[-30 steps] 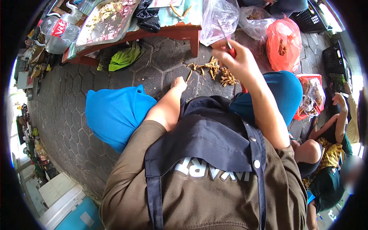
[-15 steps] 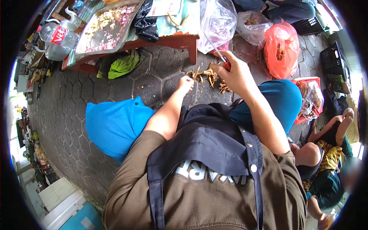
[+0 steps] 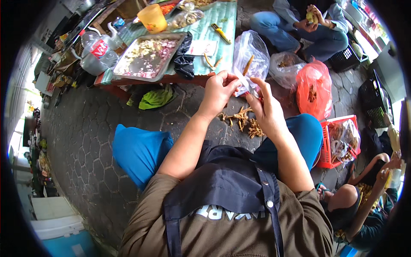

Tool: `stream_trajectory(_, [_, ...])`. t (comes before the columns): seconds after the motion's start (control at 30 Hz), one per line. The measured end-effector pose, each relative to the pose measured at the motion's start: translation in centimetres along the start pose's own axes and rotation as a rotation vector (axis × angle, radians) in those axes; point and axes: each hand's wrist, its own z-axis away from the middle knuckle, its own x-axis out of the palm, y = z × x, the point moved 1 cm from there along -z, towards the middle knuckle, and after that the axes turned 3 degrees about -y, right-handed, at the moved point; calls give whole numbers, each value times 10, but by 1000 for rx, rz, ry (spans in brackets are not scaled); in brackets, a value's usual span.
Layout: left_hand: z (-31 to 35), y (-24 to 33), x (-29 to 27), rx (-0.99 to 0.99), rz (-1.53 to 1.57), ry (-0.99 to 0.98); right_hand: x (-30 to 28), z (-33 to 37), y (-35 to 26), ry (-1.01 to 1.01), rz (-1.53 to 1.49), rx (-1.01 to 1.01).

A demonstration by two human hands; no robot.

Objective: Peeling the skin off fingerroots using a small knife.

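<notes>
In front of me my left hand [image 3: 219, 95] is closed in a pinch. A slim brown finger-shaped root [image 3: 248, 65] sticks up from beside its fingertips, its lower end hidden behind the blade. My right hand [image 3: 269, 112] grips a small knife [image 3: 242, 80] with a red handle, the pale blade lying close to the left fingertips. Beneath both hands, similar brown roots [image 3: 240, 116] lie in a loose pile on the dark paving.
A low table [image 3: 204, 68] holds a metal tray [image 3: 158, 78] of chopped pieces, a yellow cup [image 3: 153, 19] and a cutter [image 3: 221, 33]. Red bag [image 3: 314, 85], clear bag [image 3: 252, 43] and red crate [image 3: 327, 147] stand rightward. Other people sit at far right and right.
My left hand has risen from the floor pile toward the knife, and a root now shows beside its fingertips. The knife has come down between the hands. The view has tilted farther forward.
</notes>
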Motion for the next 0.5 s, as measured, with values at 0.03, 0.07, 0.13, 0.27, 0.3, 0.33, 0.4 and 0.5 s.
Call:
stream_trajectory(0.03, [4, 12, -1, 46, -48, 19, 0, 1, -5, 4, 21, -23])
stream_trajectory(0.07, [8, 20, -3, 56, -57, 30, 1, 2, -6, 25, 31, -77])
stream_trajectory(0.13, [15, 34, -6, 134, -231, 75, 1, 3, -14, 11, 6, -97])
stream_trajectory(0.27, [29, 53, -7, 242, -314, 144, 5, 2, -18, -7, -15, -140])
stream_trajectory(0.3, [32, 56, -8, 244, -322, 151, 7, 2, -19, -11, 3, -161])
stream_trajectory(0.33, [38, 62, -7, 254, -377, 180, 10, 1, -19, -14, -1, -167])
stream_trajectory(0.4, [45, 69, -6, 282, -451, 231, 16, 0, -19, 9, -46, -226])
stream_trajectory(0.5, [54, 66, -10, 321, -479, 284, 21, -1, -24, 6, -81, -292])
